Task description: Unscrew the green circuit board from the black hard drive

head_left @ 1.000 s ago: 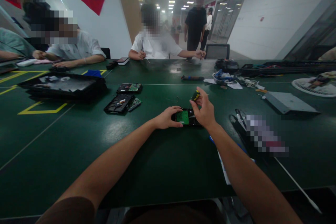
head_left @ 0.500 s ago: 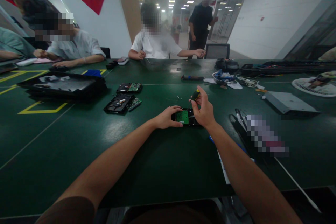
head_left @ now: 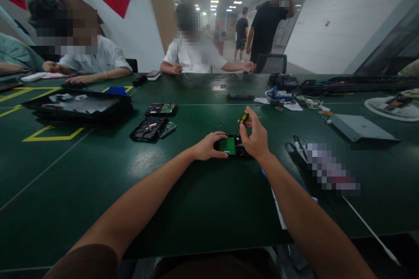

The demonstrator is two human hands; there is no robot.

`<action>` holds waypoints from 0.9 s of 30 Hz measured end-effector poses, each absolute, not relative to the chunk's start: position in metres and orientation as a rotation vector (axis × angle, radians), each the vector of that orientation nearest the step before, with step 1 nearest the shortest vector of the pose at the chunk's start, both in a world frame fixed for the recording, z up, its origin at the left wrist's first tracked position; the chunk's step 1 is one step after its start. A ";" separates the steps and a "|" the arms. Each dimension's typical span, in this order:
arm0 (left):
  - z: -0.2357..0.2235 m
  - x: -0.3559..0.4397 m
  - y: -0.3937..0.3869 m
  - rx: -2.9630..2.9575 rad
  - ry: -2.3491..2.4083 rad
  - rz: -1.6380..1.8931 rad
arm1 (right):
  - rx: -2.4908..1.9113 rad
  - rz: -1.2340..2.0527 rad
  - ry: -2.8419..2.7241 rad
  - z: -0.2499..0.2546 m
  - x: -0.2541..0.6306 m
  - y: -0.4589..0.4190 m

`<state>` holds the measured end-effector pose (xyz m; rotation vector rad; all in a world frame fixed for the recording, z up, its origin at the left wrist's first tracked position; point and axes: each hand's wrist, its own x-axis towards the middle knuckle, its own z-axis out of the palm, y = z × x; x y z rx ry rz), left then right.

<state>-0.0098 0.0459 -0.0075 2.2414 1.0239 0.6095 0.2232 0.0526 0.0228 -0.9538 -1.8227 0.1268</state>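
A hard drive [head_left: 231, 145] lies on the green table in front of me, its green circuit board facing up. My left hand [head_left: 211, 146] is closed around the drive's left end, thumb along the near edge and fingers at the far edge. Above the right part of the drive, my right hand [head_left: 254, 135] grips a black and yellow screwdriver [head_left: 244, 117] by its handle. The screwdriver stands nearly upright; where its tip touches is too small to make out. Several tiny screws [head_left: 223, 122] lie just beyond the drive.
To the left are more hard drives [head_left: 149, 129], a loose circuit board [head_left: 168, 129] and a black tray [head_left: 78, 107]. On the right lie a grey metal case [head_left: 362, 129] and a blurred-out item [head_left: 332, 169]. Co-workers sit across the table; people stand behind.
The screwdriver handle has turned slightly in my right hand's fingers. My left hand and the hard drive stay in place. A person in black in the background has moved right.
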 end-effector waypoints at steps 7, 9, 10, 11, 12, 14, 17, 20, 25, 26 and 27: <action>-0.007 -0.009 0.045 2.242 1.022 0.616 | -0.958 0.054 -1.831 0.023 0.222 0.053; -0.008 -0.010 0.046 2.234 1.025 0.613 | -0.954 0.064 -1.833 0.022 0.222 0.053; -0.008 -0.010 0.046 2.229 1.027 0.610 | -0.949 0.080 -1.835 0.022 0.222 0.053; -0.008 -0.010 0.046 2.224 1.029 0.606 | -0.944 0.101 -1.836 0.022 0.222 0.053; -0.008 -0.010 0.046 2.221 1.031 0.604 | -0.940 0.117 -1.837 0.022 0.222 0.053; -0.009 -0.011 0.047 2.223 1.031 0.603 | -0.936 0.123 -1.832 0.021 0.222 0.053; -0.009 -0.011 0.047 2.237 1.026 0.610 | -0.943 0.073 -1.819 0.021 0.221 0.053; -0.010 -0.010 0.047 2.242 1.026 0.615 | -0.951 0.058 -1.827 0.022 0.221 0.052; -0.007 -0.009 0.045 2.225 1.034 0.614 | -0.933 0.097 -1.848 0.021 0.221 0.053; -0.006 -0.009 0.044 2.223 1.032 0.613 | -0.931 0.092 -1.847 0.021 0.221 0.053; -0.005 -0.009 0.044 2.223 1.029 0.613 | -0.933 0.081 -1.846 0.020 0.221 0.053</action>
